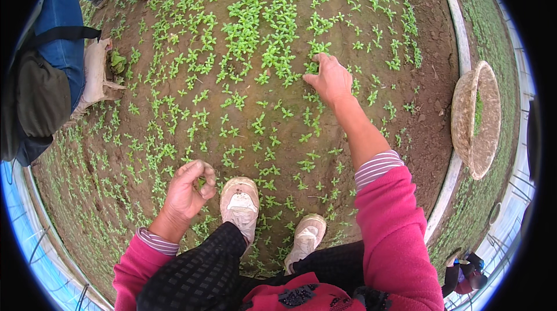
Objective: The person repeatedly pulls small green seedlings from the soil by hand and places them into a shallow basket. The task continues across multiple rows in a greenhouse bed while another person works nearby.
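Observation:
My right hand reaches down into a row of small green seedlings growing in brown soil. Its thumb and forefinger stand on either side of a little plant, and whether they pinch it is hidden. Over sparser seedlings, my left hand hovers beside my left shoe, fingers curled towards the thumb. A bit of green shows in the gap of that hand; I cannot tell whether it is held or lies behind. A denser band of seedlings runs ahead of me, left of my right hand.
My soil-marked shoes stand among the seedlings. At right, a shallow basin with some greenery rests by a pale bed-edge strip. A person in jeans is at upper left, beside a worn pale block. Another person is far lower right.

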`<state>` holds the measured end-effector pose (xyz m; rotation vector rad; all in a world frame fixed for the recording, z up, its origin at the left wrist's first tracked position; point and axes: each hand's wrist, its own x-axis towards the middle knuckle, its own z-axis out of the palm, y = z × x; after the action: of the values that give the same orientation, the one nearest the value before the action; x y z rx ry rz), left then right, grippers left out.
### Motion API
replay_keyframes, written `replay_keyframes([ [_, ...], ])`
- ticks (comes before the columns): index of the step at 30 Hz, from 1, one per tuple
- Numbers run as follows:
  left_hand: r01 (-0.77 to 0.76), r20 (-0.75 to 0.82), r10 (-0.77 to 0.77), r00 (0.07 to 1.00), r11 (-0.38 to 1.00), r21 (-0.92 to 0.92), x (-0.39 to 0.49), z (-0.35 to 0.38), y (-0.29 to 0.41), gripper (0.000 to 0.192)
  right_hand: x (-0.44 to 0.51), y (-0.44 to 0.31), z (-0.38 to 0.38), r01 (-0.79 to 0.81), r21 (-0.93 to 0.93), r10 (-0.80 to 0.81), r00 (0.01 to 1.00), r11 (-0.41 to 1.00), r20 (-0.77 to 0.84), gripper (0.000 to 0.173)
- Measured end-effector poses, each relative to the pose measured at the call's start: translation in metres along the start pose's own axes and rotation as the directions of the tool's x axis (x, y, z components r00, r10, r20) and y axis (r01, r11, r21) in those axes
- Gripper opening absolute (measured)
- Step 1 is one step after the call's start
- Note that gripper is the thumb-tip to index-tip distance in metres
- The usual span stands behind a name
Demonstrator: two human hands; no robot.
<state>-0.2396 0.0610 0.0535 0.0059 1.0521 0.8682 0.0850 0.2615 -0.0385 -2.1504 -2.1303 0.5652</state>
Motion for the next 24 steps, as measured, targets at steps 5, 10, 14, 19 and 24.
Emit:
replay_keyframes([
  [5,0.0,-0.019,0.0,1.0,1.0,0.017,0.0,0.002,-0.001,0.022,0.01,0.005,0.003,0.041,-0.022,-0.04,0.998,0.999,0.046,0.031],
  [10,0.005,-0.015,-0.004,1.0,1.0,0.022,0.0,0.003,-0.001,0.021,0.014,0.005,0.008,0.011,-0.015,-0.01,0.998,1.0,0.054,0.024],
  [14,0.012,-0.017,-0.011,1.0,0.999,0.034,-0.001,0.003,-0.001,0.021,0.012,0.005,0.011,0.012,0.029,-0.013,1.0,1.0,0.025,0.019],
  [19,0.011,-0.018,-0.01,1.0,0.999,0.041,-0.001,0.004,-0.002,0.02,0.0,-0.007,0.004,0.064,0.142,-0.053,0.996,0.988,-0.078,0.014],
  [24,0.026,0.01,-0.027,1.0,0.989,0.148,0.002,0.012,-0.003,0.032,-0.057,-0.071,-0.016,0.413,0.529,-0.482,0.876,0.741,-0.01,0.009],
])
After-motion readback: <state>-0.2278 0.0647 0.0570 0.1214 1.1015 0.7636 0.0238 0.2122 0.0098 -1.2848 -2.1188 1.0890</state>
